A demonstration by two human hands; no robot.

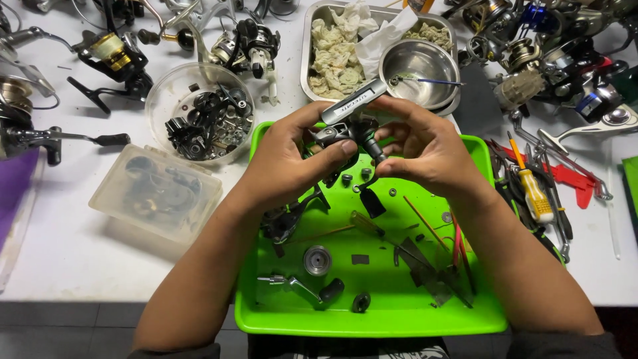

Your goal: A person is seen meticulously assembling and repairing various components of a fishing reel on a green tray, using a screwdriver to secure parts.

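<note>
Holding a grey-and-black metal fishing reel body (pixel 351 123) between both hands above the bright green plastic tray (pixel 372 319). Left hand (pixel 289 159) curls in from the left, thumb pressed on the reel's dark underside, fingers closed around it. Right hand (pixel 425 146) comes from the right, thumb and forefinger pinched narrow on the black stem, other fingers arched over the top. Both forearms angle up from the bottom edge, wrists raised over the tray. Tray holds loose parts: a round silver spool piece (pixel 318 260), a crank handle with black knob (pixel 302 287), small screws, thin rods. White tabletop (pixel 80 252) underneath. Left of the tray a clear round plastic tub of black parts (pixel 199 113) and a cloudy rectangular plastic box (pixel 156 193). Behind, a steel pan with crumpled cloths (pixel 332 53) and a steel bowl (pixel 419 70). A yellow-handled screwdriver (pixel 535 193) lies right, among tools.
</note>
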